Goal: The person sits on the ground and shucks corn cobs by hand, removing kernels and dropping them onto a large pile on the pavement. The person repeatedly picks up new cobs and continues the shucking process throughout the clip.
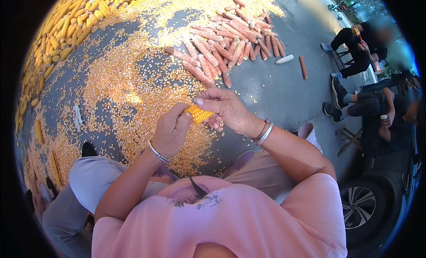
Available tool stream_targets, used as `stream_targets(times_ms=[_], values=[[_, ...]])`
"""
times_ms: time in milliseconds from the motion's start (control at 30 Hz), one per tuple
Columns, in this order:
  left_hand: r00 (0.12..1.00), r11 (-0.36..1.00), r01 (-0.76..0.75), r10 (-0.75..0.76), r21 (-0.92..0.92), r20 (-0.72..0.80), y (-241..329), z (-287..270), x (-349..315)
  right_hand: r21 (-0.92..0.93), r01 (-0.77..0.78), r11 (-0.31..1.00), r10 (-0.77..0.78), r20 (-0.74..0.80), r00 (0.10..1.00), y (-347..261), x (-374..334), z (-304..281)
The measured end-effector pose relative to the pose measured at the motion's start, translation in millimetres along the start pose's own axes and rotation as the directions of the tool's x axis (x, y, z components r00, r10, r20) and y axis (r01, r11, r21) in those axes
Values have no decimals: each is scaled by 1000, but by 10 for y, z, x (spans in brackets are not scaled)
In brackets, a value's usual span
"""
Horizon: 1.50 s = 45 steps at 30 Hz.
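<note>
Between my two hands, above the ground in front of my lap, is a yellow ear of corn (198,113). My left hand (171,130) is closed round its left end, with the thumb along the kernels. At the other end, my right hand (228,109) grips the ear with its thumb pressed on the top. The fingers hide both ends of the ear. Below it, loose corn kernels (120,87) lie spread over the grey ground. Past my right hand lies a heap of bare reddish cobs (235,36).
Unshelled ears (62,31) are piled at the far left. One white cob (284,59) and one red cob (303,67) lie apart at the right. People sit on stools (350,138) there, near a dark car's wheel (361,204). Another person's leg (66,222) is close on my left.
</note>
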<state>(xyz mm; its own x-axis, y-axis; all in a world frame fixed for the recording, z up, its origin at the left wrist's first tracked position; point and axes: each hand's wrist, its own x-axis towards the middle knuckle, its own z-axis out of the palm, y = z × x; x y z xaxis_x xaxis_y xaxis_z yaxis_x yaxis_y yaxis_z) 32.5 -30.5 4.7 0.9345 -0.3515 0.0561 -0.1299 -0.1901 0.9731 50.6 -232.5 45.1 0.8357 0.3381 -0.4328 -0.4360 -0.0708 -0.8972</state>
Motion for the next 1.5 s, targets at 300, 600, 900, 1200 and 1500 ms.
stream_targets(times_ms=[300,600,900,1200,1500], values=[[985,958,157,-135,-239,107,-175,-23,-40,-152,23,988,-24,-6,1000,55,66,105],[947,820,320,-256,-475,196,3,-107,-75,-98,47,994,-46,8,999,41,53,16],[984,920,171,-141,-353,109,-106,41,-89,-130,48,990,-52,-29,998,74,33,49],[964,831,265,-226,-490,137,-150,32,-118,-201,-10,980,1,-41,999,74,68,84],[936,848,348,-338,-400,96,-125,133,-88,-406,238,882,-298,-90,950,391,161,-32]])
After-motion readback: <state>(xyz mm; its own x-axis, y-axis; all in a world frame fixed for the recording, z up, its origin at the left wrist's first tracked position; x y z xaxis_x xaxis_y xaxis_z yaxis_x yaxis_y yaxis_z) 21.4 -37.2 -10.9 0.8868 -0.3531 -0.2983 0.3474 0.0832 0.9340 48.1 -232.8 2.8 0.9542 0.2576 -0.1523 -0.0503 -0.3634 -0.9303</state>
